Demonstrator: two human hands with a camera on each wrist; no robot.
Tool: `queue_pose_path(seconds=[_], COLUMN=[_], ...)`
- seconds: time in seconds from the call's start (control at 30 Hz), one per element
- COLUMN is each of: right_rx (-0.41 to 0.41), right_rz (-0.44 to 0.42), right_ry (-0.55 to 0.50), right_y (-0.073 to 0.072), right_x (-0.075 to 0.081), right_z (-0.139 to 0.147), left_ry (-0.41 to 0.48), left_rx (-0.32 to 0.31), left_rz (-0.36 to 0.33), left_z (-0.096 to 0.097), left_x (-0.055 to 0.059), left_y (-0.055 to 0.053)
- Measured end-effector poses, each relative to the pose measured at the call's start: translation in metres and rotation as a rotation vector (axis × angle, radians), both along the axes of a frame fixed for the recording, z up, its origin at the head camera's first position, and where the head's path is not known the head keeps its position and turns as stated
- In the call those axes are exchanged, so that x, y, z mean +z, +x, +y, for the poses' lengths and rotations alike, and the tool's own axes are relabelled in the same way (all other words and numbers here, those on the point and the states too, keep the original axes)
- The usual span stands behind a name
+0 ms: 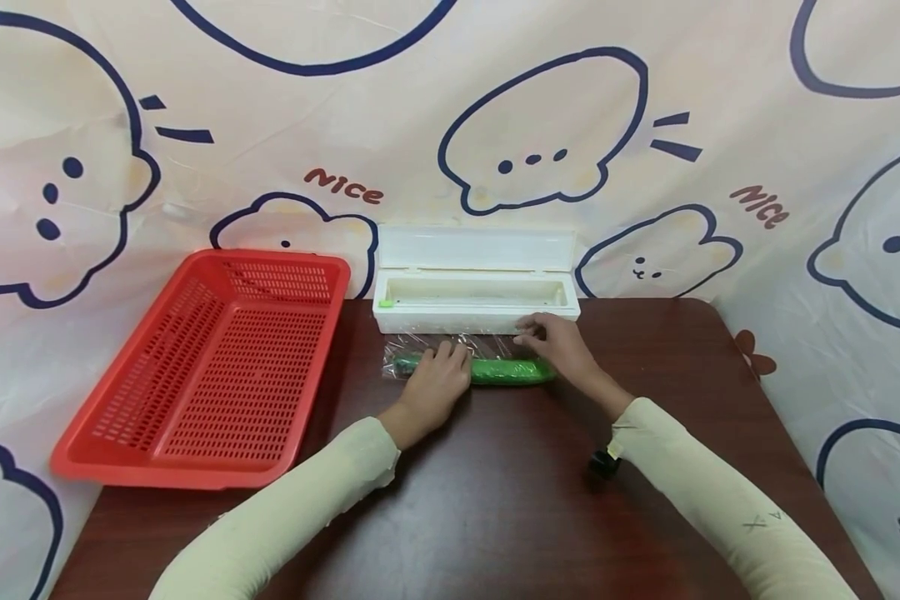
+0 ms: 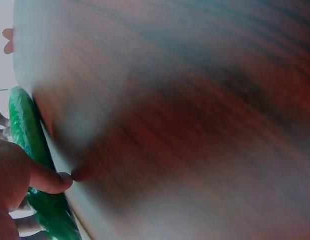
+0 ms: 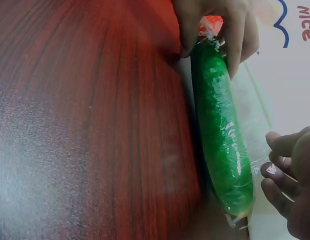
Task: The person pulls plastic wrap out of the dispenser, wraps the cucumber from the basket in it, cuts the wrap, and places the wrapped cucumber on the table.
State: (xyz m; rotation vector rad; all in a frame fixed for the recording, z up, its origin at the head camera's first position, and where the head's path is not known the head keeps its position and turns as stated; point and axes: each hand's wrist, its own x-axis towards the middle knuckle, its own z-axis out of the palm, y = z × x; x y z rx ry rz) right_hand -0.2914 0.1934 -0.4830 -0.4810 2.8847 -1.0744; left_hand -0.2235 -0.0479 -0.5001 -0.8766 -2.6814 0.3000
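A green cucumber (image 1: pixel 512 372) in shiny clear plastic wrap lies lengthwise on the dark table. My left hand (image 1: pixel 439 377) grips it left of its middle, the thumb on the near side and the fingers over the far side. Beyond the cucumber spreads a loose sheet of plastic wrap (image 1: pixel 487 344), up to the foot of the white box. My right hand (image 3: pixel 292 177) is beside the cucumber's right end, its fingers bent at the film. Creases in the film run from the cucumber to these fingertips, which pinch it.
Behind the cucumber stands the long white box (image 1: pixel 476 320), its lid (image 1: pixel 476 248) raised, with a small green piece (image 1: pixel 386 304) at its left. A red perforated basket (image 1: pixel 311 367) stands on the left. A small black object (image 1: pixel 603 463) lies by the right sleeve. Patterned cloth (image 1: pixel 412 150) hangs behind the table.
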Motion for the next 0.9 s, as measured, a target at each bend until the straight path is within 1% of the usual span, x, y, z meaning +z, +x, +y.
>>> queue_pose_path(seconds=[0.07,0.13,0.33,0.47,0.53,0.7,0.8,0.9], right_rx=[-0.001,-0.001,0.016,0.041,0.057,0.101,0.123,0.133], right_rz=[0.008,0.026,0.069,0.093,0.114,0.177,0.211,0.215], right_ry=[-0.002,-0.001,-0.005,-0.007,0.007,0.060,0.057,0.039], right_y=[0.001,0.002,0.005,0.008,0.010,0.015,0.017,0.017], right_x=[0.003,0.005,0.009,0.009,0.009,0.008,0.007,0.007], right_z=[0.002,0.005,0.015,0.018,0.019,0.024,0.026,0.027], left_ry=[0.005,0.029,0.174,0.229,0.250,0.264,0.255,0.235], left_rx=[0.004,0.008,0.022,0.014,0.004,0.007,0.010,0.007], left_rz=[-0.025,-0.055,-0.137,-0.190,-0.216,-0.262,-0.269,-0.266], left_z=[-0.001,-0.002,-0.007,-0.010,-0.011,-0.013,-0.014,-0.014], left_x=[0.000,-0.001,-0.002,-0.001,0.001,0.005,0.007,0.008], left_y=[-0.001,-0.002,-0.007,-0.011,-0.012,-0.012,-0.012,-0.013])
